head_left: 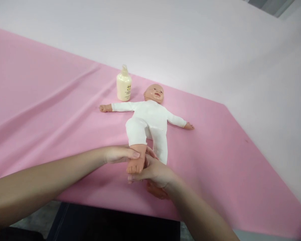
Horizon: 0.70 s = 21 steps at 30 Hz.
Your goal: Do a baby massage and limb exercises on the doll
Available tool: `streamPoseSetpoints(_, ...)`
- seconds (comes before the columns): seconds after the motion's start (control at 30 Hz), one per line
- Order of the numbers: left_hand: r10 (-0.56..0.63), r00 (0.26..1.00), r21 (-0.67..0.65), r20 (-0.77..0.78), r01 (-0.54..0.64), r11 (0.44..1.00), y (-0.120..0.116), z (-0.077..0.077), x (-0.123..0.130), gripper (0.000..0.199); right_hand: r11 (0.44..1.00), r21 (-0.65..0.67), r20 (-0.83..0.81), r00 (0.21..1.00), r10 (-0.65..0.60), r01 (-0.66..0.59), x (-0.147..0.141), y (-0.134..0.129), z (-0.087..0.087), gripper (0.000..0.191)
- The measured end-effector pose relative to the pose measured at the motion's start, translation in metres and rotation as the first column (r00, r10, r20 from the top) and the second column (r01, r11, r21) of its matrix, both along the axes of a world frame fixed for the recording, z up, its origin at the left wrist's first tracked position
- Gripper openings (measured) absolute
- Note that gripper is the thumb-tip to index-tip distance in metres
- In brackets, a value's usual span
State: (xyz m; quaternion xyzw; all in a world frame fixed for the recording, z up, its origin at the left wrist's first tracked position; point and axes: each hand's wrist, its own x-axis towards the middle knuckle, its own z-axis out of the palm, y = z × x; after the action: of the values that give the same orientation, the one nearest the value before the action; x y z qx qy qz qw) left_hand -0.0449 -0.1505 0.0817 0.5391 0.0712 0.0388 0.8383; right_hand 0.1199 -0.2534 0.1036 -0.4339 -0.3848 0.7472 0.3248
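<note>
A baby doll (153,115) in a white cloth body lies face up, its head away from me and its arms spread. One of its legs is raised toward me. My left hand (121,154) is closed around that leg's ankle, the thumb across the front above the foot. At the same foot (135,165), my right hand (158,172) grips from the other side, its thumb by the toes and sole. The doll's other foot (157,191) shows partly beneath my right wrist. Some fingers of both hands are hidden behind the leg.
A pale yellow pump bottle (124,85) stands upright beside the doll's head and outstretched arm. Pink cloth (52,90) with folds on the left covers the table. Beyond it is a white surface (190,43). The table's near edge runs below my hands, above something dark.
</note>
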Motion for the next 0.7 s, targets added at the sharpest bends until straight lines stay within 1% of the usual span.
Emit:
streamPoseSetpoints(0.07,0.001,1.0,-0.011,-0.026,-0.001,1.0,0.001,0.0,0.0,0.066,1.0,0.007,0.048,0.999,0.016,-0.016,-0.002,0.001,0.004,0.047)
streamPoseSetpoints(0.17,-0.012,0.999,-0.006,-0.03,0.012,1.0,0.001,0.0,0.0,0.064,0.999,-0.011,0.035,0.998,0.046,-0.046,-0.005,0.003,0.01,0.055)
streamPoseSetpoints(0.33,-0.054,0.998,-0.028,0.016,0.054,0.998,0.002,-0.006,0.0,0.066,0.994,-0.048,0.009,0.995,0.097,-0.096,-0.006,0.006,0.017,0.049)
streamPoseSetpoints(0.43,-0.067,0.997,-0.034,0.037,0.068,0.997,0.003,-0.009,-0.001,0.067,0.991,-0.064,-0.038,0.993,0.113,-0.116,-0.006,0.006,0.017,0.048)
streamPoseSetpoints(0.5,-0.061,0.997,-0.039,0.038,0.062,0.997,0.002,-0.009,-0.001,0.066,0.99,-0.074,-0.051,0.991,0.121,-0.124,-0.005,0.006,0.015,0.048)
streamPoseSetpoints(0.63,-0.053,0.998,-0.056,0.024,0.054,0.997,0.001,-0.003,-0.002,0.059,0.982,-0.079,-0.05,0.985,0.166,-0.17,-0.001,0.007,0.012,0.045)
streamPoseSetpoints(0.7,-0.049,0.998,-0.038,0.03,0.05,0.998,0.001,0.0,-0.002,0.055,0.973,-0.093,-0.084,0.975,0.205,-0.212,0.001,0.008,0.011,0.044)
